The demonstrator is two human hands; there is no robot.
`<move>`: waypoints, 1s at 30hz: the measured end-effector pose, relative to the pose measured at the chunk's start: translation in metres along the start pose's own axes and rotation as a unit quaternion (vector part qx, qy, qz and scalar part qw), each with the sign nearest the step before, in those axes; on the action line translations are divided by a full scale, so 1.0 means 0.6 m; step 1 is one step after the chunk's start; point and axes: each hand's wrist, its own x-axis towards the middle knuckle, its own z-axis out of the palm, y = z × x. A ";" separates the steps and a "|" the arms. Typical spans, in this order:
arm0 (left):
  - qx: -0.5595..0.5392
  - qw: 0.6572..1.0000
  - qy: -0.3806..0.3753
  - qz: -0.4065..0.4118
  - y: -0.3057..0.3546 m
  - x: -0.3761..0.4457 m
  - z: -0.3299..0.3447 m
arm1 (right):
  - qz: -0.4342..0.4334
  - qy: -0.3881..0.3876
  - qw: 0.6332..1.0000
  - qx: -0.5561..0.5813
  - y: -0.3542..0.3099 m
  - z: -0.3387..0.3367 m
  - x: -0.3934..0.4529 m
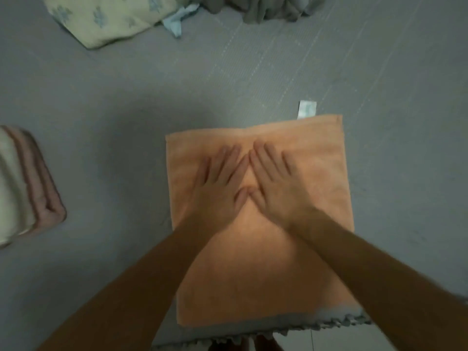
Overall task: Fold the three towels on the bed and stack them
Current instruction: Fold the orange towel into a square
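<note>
The bed (106, 102) is the biggest thing here. Its cover is smooth and blue-grey, with thin dotted lines running across it toward 1 o'clock. A bumpy frill runs along the edge at 6 o'clock.

Next comes one orange towel (316, 168), in the middle and a bit toward 5 o'clock. It is soft and fuzzy, folded into a tall rectangle that lies flat on the bed. One small white tag (307, 109) sticks out from its top edge at 1 o'clock.

Two bare arms reach in from 6 o'clock. The left hand (219, 183) and the right hand (276, 183) both lie flat on the orange towel, palms down, fingers straight and spread a little. The two hands are side by side, and their thumbs and first fingers touch, so a small triangle of towel shows between them.

At 9 o'clock sits a pile of two folded towels (27, 186), one pale cream and one dusty pink, thick with round edges.

At 11 o'clock lies one pale green pillow (101, 19) with blue flowers. Beside it is one small crumpled light blue cloth (177, 17). At 12 o'clock is one bunched-up grey cloth (266, 7).
</note>
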 end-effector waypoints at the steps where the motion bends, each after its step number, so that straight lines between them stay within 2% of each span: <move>1: 0.011 1.000 0.007 -0.002 -0.023 -0.002 0.013 | 0.002 0.004 1.000 -0.020 0.023 0.012 0.001; 6: 0.031 0.999 0.015 -0.039 -0.090 -0.049 0.036 | 0.104 0.021 0.994 -0.013 0.112 0.038 -0.043; 10: -0.019 0.990 -0.017 -0.141 -0.075 -0.092 0.009 | 0.211 0.020 0.977 0.026 0.111 0.021 -0.097; 11: -0.044 0.985 -0.009 -0.166 -0.062 -0.107 0.002 | 0.215 0.023 0.976 0.031 0.097 0.019 -0.119; 12: -0.068 0.982 0.010 -0.175 -0.041 -0.123 -0.004 | 0.197 0.027 0.979 0.036 0.075 0.021 -0.145; 14: -0.092 0.986 0.050 -0.132 0.014 -0.148 -0.003 | 0.114 0.030 0.992 0.046 0.014 0.040 -0.192; 16: -0.074 0.996 0.017 -0.045 0.065 -0.180 0.022 | 0.030 0.012 0.999 0.036 -0.033 0.073 -0.228; 17: -0.048 0.999 -0.011 -0.015 0.080 -0.205 0.040 | 0.014 0.001 1.000 0.019 -0.041 0.090 -0.245; 18: -0.023 0.999 -0.033 -0.007 0.084 -0.234 0.057 | 0.020 -0.010 1.000 0.004 -0.037 0.103 -0.262; 21: 0.004 0.996 -0.069 -0.052 0.069 -0.341 0.078 | 0.069 -0.051 0.996 -0.035 0.009 0.117 -0.340; 26: 0.060 0.979 -0.161 -0.108 0.050 -0.447 0.037 | 0.117 -0.086 0.987 -0.065 0.087 0.081 -0.439; 28: 0.032 0.982 -0.163 -0.095 0.077 -0.437 0.019 | 0.096 -0.071 0.992 -0.052 0.073 0.067 -0.444; 30: -0.020 0.988 -0.143 -0.057 0.119 -0.414 0.007 | 0.037 -0.043 0.998 -0.021 0.043 0.065 -0.447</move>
